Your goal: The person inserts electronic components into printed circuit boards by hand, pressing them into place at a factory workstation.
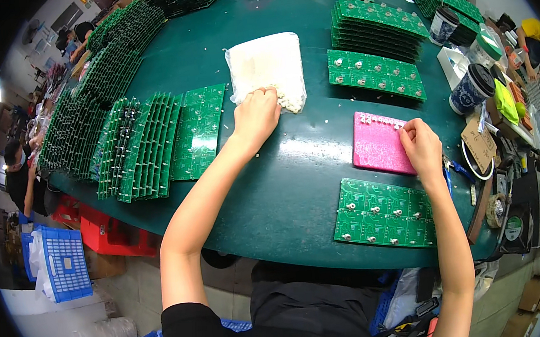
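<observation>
the left hand (pixel 255 115) pinched small white parts at the mouth of a bag (pixel 265 66); the right hand (pixel 420 146) pressed closed fingertips onto a pink pad (pixel 377 146), its hold unclear.

White plastic bag (pixel 265 66) of small white parts, open, flat; pink foam pad (pixel 378 144) flat, right.

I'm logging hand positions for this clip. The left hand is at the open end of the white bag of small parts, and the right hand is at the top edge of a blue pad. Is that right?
Not quite: the pad is pink, not blue, as the head view shows. The rest holds: the left hand is at the open end of the white bag of small parts, and the right hand is at the pad's top edge.
</observation>
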`<state>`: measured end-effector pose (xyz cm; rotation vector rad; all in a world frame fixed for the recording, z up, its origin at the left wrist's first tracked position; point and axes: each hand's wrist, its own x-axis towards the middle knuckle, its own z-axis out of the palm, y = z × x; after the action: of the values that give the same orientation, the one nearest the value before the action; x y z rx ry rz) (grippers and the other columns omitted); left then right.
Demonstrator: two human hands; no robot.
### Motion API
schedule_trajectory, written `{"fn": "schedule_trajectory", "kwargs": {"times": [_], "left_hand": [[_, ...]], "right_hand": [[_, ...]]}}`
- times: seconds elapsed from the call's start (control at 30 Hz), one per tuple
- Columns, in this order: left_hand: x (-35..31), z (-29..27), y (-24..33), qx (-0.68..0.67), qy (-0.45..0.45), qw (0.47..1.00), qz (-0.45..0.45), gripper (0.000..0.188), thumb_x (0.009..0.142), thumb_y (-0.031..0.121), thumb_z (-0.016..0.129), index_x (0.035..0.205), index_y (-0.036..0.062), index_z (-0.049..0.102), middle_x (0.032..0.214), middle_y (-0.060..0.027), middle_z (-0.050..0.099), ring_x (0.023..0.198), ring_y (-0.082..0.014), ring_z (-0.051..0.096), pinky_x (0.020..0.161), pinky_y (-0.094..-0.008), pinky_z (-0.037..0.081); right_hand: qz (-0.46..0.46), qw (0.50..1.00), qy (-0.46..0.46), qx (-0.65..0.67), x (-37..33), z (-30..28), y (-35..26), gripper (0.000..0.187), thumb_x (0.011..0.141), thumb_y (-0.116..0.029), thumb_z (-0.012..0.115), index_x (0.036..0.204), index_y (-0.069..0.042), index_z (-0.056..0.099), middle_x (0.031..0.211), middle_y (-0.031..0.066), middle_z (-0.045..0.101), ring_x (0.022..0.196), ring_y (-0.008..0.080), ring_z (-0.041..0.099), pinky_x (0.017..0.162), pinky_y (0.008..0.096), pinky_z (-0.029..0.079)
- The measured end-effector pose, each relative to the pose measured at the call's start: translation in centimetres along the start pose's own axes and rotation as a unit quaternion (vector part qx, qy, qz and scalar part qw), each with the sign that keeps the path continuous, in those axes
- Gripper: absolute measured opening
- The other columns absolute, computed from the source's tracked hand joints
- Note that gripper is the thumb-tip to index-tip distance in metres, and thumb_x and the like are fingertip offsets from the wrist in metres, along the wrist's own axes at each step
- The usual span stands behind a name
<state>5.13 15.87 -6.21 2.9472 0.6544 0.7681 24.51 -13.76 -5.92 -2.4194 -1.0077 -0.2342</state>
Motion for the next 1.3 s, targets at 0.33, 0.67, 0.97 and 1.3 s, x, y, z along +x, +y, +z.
{"fn": "schedule_trajectory", "kwargs": {"times": [0.33,0.67,0.97,1.3], "left_hand": [[-2.4,-5.3,4.2,-0.410,-0.135,0.897,-0.098,0.013,0.088,0.011,0.068,0.095,0.0039,0.059,0.085,-0.0055,0.064,0.073,-0.0133,0.063,0.067,-0.0287,0.051],[-9.1,-9.3,15.9,-0.782,-0.432,0.405,-0.193,0.015,0.092,0.006,0.066,0.105,0.0015,0.061,0.098,-0.0073,0.067,0.085,-0.0125,0.065,0.078,-0.0274,0.054],[-9.3,-9.3,17.0,-0.777,-0.456,0.386,-0.200,0.016,0.093,0.007,0.064,0.107,0.0003,0.060,0.098,-0.0091,0.067,0.083,-0.0126,0.064,0.076,-0.0272,0.055],[-9.6,-8.9,17.7,-0.765,-0.459,0.416,-0.176,0.015,0.094,0.005,0.063,0.108,0.0002,0.058,0.099,-0.0079,0.065,0.088,-0.0127,0.065,0.080,-0.0269,0.054]], "right_hand": [[0.100,0.859,-0.086,0.495,-8.4,-8.8,-5.2,0.011,0.088,0.000,0.065,0.099,0.002,0.063,0.095,0.0072,0.067,0.082,0.0131,0.065,0.075,0.0251,0.051],[-0.071,0.918,0.043,0.387,-14.9,-9.7,-8.3,0.022,0.074,0.004,0.075,0.094,0.000,0.068,0.087,0.0117,0.066,0.079,0.0215,0.063,0.068,0.0299,0.051],[-0.079,0.933,0.038,0.348,-15.5,-9.8,-7.6,0.022,0.073,0.003,0.077,0.092,-0.002,0.068,0.085,0.0096,0.066,0.075,0.0212,0.063,0.064,0.0301,0.051],[-0.057,0.942,0.004,0.331,-16.0,-10.3,-7.9,0.024,0.073,0.007,0.075,0.094,-0.003,0.071,0.086,0.0085,0.066,0.074,0.0199,0.064,0.063,0.0294,0.052]]}}
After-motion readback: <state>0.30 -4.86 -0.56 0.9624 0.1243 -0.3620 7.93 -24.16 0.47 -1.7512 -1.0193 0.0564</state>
